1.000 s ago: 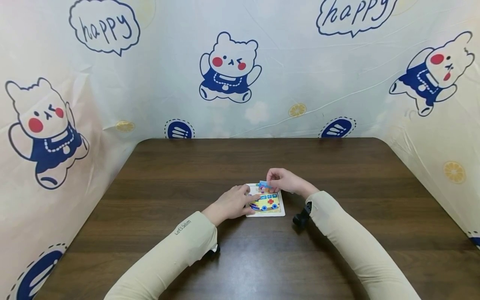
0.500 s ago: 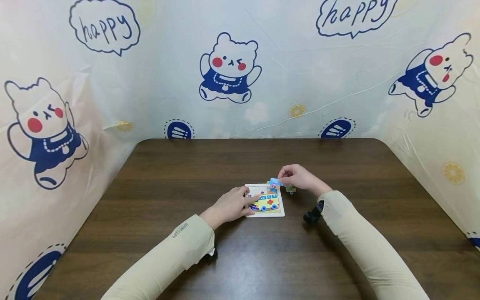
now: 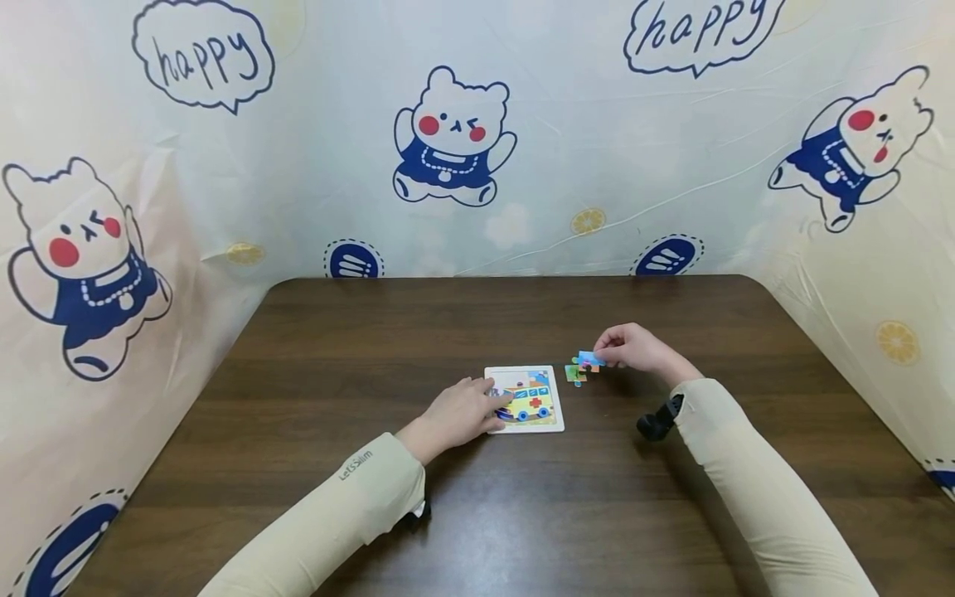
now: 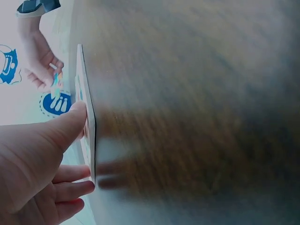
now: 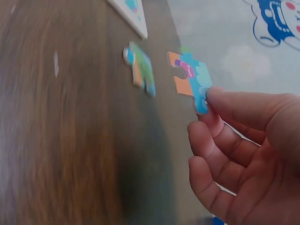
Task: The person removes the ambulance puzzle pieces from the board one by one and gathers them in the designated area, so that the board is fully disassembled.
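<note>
My right hand (image 3: 634, 347) pinches a blue and orange puzzle piece (image 5: 190, 77) between thumb and fingertips, held up off the table to the right of the puzzle board. A green puzzle piece (image 5: 140, 68) lies on the table beside it; in the head view the held piece overlaps it. The white-framed puzzle board (image 3: 525, 429) carries a yellow ambulance picture with a red cross, and its upper left part shows bare white. My left hand (image 3: 458, 414) rests on the board's left side, thumb (image 4: 72, 119) on its face and other fingers at its edge.
The brown wooden table (image 3: 477, 514) stands against a printed cloth backdrop (image 3: 552, 166) with cartoon bears. A black camera (image 3: 656, 421) is strapped at the right wrist, close over the table.
My right hand has lifted the blue piece away from the board and carried it right, uncovering the green piece. My left hand stays on the board.
</note>
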The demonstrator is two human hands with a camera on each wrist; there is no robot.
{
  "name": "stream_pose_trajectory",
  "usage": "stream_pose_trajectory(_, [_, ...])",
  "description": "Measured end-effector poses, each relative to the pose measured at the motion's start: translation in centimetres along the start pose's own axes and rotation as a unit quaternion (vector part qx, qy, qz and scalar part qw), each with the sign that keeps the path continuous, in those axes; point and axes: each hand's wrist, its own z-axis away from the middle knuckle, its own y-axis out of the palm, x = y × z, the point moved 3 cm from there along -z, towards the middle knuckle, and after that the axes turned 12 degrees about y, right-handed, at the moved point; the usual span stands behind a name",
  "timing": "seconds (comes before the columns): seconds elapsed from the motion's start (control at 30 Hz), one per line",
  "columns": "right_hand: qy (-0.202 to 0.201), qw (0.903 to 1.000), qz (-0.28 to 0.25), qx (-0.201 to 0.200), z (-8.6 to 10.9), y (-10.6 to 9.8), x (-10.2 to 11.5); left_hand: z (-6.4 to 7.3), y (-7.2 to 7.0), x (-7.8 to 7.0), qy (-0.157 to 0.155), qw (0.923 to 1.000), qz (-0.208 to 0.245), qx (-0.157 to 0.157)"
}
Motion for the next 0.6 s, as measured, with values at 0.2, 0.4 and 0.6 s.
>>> stream_pose_trajectory(0.2, [0.012,0.9999,0.004,0.005,0.3,-0.5,-1.5,0.1,0.0,0.1,-0.006,0.9997,0.017,0.015])
stream_pose_trajectory(0.4, [0.019,0.9997,0.007,0.011,0.2,-0.4,-2.4,0.2,0.0,0.2,-0.007,0.9995,0.028,0.013])
stream_pose_trajectory(0.6, [0.014,0.9997,0.018,0.004,0.1,-0.2,-2.4,0.3,-0.1,0.2,-0.006,0.9994,0.032,0.011])
